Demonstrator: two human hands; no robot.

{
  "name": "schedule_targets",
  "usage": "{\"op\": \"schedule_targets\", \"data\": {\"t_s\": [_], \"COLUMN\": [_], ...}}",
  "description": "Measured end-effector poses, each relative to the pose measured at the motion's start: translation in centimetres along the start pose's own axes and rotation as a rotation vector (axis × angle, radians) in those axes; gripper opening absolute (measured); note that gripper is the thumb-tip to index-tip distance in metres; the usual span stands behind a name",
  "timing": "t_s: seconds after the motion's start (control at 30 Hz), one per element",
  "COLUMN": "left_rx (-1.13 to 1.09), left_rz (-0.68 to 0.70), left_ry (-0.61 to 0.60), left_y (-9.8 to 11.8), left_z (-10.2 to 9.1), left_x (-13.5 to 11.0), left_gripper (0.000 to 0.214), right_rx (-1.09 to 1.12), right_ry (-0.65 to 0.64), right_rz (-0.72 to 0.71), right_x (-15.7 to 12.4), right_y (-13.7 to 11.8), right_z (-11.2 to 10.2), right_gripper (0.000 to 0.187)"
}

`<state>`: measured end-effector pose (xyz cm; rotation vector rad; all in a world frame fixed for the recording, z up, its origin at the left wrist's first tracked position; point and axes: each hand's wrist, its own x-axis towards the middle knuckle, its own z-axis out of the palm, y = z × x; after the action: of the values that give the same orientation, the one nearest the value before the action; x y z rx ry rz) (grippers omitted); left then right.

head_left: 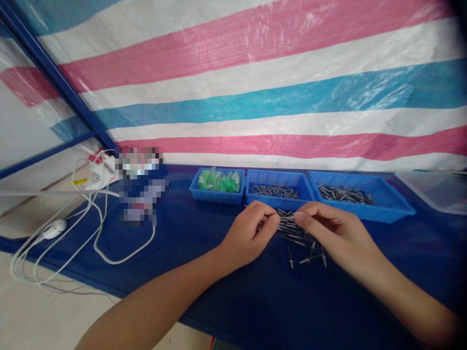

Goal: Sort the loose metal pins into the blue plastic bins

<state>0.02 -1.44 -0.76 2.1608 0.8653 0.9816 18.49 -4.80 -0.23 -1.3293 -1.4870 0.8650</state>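
A loose pile of blind rivets (292, 228) lies on the dark blue table between my hands. Over its left side is my left hand (248, 231), thumb and forefinger pinched together at the pile. My right hand (337, 231) faces it from the right, also in a pinch, its fingertips a short gap from the left ones. Anything within either pinch is too small to tell from the rivets behind. Several rivets are scattered nearer to me, one single rivet (290, 257) apart from the rest. Part of the pile is hidden by my fingers.
Behind the pile stand three blue bins: a left bin (215, 195) with green plastic bags (228, 182), a middle bin (251, 193) and a right bin (396, 206), both with rivets. A clear plastic lid or tray (434, 192) lies far right. White cables (98, 243) loop at left.
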Motion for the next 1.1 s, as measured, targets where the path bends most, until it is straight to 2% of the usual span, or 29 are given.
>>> {"op": "schedule_targets", "data": {"t_s": [0.1, 0.17, 0.37, 0.47, 0.53, 0.63, 0.8, 0.93, 1.0, 1.1], "left_rx": [0.12, 0.231, 0.424, 0.446, 0.45, 0.442, 0.428, 0.484, 0.524, 0.567], "left_rz": [0.021, 0.023, 0.05, 0.072, 0.081, 0.087, 0.145, 0.27, 0.295, 0.295], "left_ry": [-0.085, -0.111, -0.18, -0.188, -0.198, -0.219, -0.241, -0.262, -0.295, -0.329], "left_y": [-0.1, -0.2, -0.7, -0.8, -0.9, -0.7, -0.4, -0.2, -0.2, -0.2], "left_z": [0.1, 0.1, 0.3, 0.4, 0.5, 0.6, 0.7, 1.0, 1.3, 1.5], "left_x": [-0.1, -0.3, -0.3, -0.4, -0.4, -0.5, -0.8, -1.3, -1.6, -1.7], "left_gripper": [0.021, 0.02, 0.018, 0.016, 0.016, 0.016, 0.028, 0.042, 0.034, 0.021], "right_rx": [-0.122, -0.19, -0.469, -0.662, -0.764, -0.908, -1.083, -1.044, -1.005, -0.952], "right_ry": [0.023, 0.096, 0.551, 0.672, 0.674, 0.625, 0.504, 0.556, 0.533, 0.429], "right_rz": [-0.058, -0.068, 0.001, 0.043, 0.026, -0.019, 0.074, 0.037, -0.019, -0.114], "right_x": [0.1, 0.6, 2.6, 3.3, 3.6, 4.0, 4.0, 3.2, 2.8, 2.3], "right_y": [-0.1, -0.1, 1.0, 2.0, 2.7, 3.6, 3.8, 2.6, 2.1, 1.9], "right_z": [-0.8, -1.8, -7.0, -8.9, -9.4, -9.0, -7.6, -6.6, -5.9, -4.7], "right_gripper": [0.034, 0.03, 0.025, 0.026, 0.029, 0.033, 0.04, 0.038, 0.034, 0.028]}}
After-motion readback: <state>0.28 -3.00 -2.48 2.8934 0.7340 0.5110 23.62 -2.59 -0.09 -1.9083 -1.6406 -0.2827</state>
